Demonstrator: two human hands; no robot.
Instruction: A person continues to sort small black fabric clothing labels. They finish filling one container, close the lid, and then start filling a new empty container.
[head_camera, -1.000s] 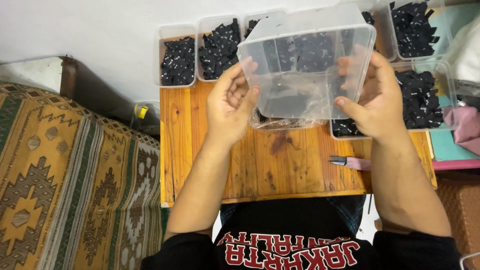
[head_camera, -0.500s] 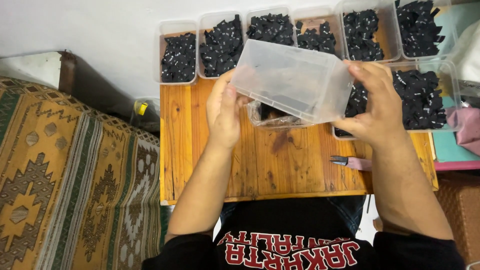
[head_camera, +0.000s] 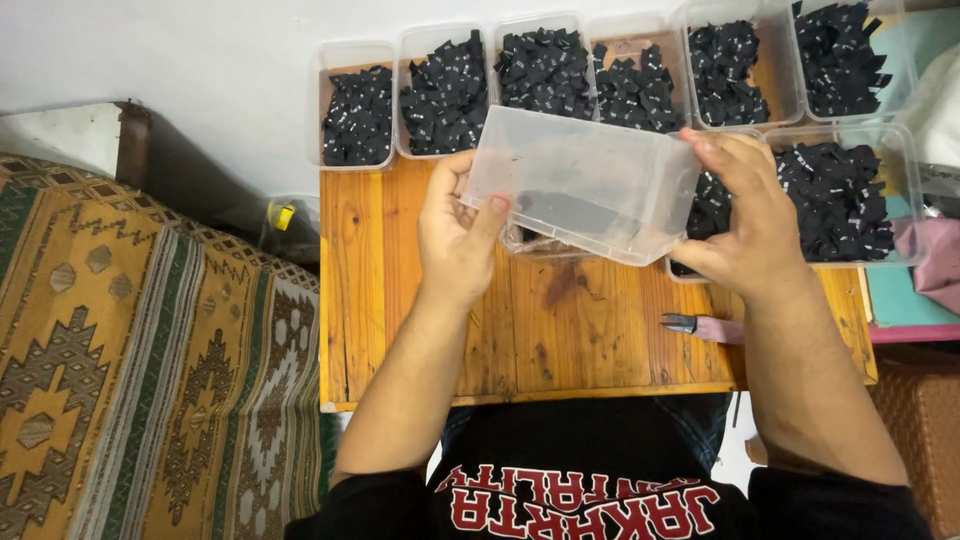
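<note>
2 hands are clasped on a clear plastic tub (head_camera: 585, 180), tilted above the wooden table (head_camera: 420, 300): the left hand (head_camera: 457, 235) at its left end, the right hand (head_camera: 745, 215) at its right end.

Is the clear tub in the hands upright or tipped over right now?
Tipped: the clear tub is held bottom-up between left hand and right hand, over a second tub on the wooden table.
</note>
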